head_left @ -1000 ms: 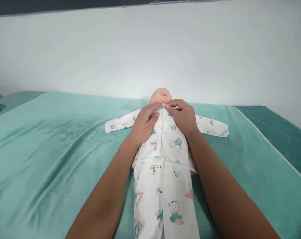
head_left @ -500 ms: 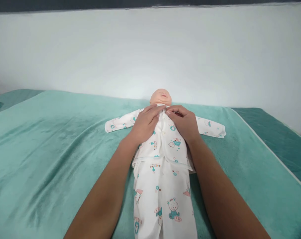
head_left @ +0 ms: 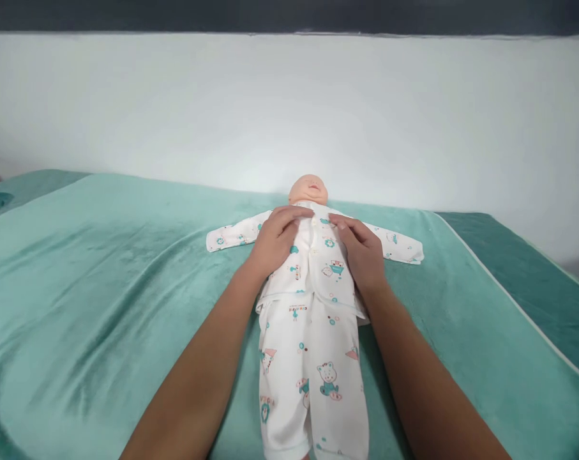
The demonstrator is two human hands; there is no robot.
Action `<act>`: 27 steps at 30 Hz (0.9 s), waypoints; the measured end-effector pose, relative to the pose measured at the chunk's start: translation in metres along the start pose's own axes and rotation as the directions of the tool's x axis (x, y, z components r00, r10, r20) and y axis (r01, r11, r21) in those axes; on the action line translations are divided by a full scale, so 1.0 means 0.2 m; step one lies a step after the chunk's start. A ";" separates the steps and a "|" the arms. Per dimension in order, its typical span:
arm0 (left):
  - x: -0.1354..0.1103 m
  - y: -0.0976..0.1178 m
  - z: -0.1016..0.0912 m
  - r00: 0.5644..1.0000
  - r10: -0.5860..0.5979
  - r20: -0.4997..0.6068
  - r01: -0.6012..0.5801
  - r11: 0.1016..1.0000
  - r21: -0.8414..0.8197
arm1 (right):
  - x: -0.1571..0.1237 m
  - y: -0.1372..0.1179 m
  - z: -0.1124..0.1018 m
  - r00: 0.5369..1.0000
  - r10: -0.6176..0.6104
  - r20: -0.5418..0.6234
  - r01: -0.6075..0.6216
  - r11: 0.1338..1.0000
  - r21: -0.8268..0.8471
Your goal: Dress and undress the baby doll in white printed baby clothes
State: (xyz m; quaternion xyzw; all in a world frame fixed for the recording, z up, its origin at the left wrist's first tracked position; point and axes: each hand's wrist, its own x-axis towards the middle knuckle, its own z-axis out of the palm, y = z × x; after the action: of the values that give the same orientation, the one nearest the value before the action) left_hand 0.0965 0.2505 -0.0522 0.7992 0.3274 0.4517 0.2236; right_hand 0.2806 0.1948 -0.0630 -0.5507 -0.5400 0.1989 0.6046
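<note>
A baby doll lies on its back on a teal blanket, dressed in a white printed shirt and matching trousers, sleeves spread out to both sides. My left hand lies flat on the left side of the doll's chest, fingers stretched toward the collar. Flat on the right side of the chest rests my right hand, fingers together and extended. Neither hand holds anything. A strip of buttoned shirt front shows between them.
A white wall rises right behind the doll's head. A darker green surface lies beyond the blanket's right edge. The blanket spreads wide to the left and right of the doll.
My hands have left the collar and slid apart and slightly down onto the chest, fingers flattening. The view has shifted a little.
</note>
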 end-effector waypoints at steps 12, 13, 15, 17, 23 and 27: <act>-0.30 -0.35 -0.30 0.899 -0.428 -0.092 0.381 0.663 0.644 | -0.03 0.36 -0.64 0.982 0.151 0.115 0.006 0.581 -0.814; -0.32 -0.36 -0.33 0.879 -0.462 -0.118 0.421 0.635 0.648 | -0.04 0.38 -0.70 0.979 0.166 0.116 0.004 0.556 -0.831; -0.34 -0.37 -0.37 0.840 -0.515 -0.174 0.491 0.582 0.647 | -0.05 0.40 -0.79 0.979 0.159 0.124 0.015 0.555 -0.831; -0.34 -0.37 -0.39 0.806 -0.546 -0.229 0.547 0.539 0.640 | -0.05 0.41 -0.83 0.988 0.131 0.085 -0.008 0.584 -0.812; -0.34 -0.40 -0.41 0.733 -0.581 -0.353 0.678 0.583 0.448 | 0.01 0.37 -0.79 0.956 0.178 -0.233 -0.287 0.734 -0.616; -0.36 -0.46 -0.41 0.669 -0.600 -0.438 0.646 0.761 -0.056 | 0.06 0.36 -0.76 0.942 0.177 -0.284 -0.293 0.848 -0.442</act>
State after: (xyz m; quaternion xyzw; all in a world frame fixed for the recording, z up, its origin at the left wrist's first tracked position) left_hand -0.0312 0.2666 -0.1130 0.5292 0.6445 0.4948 0.2445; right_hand 0.4432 0.1594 -0.0927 -0.7644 -0.4257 0.0665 0.4795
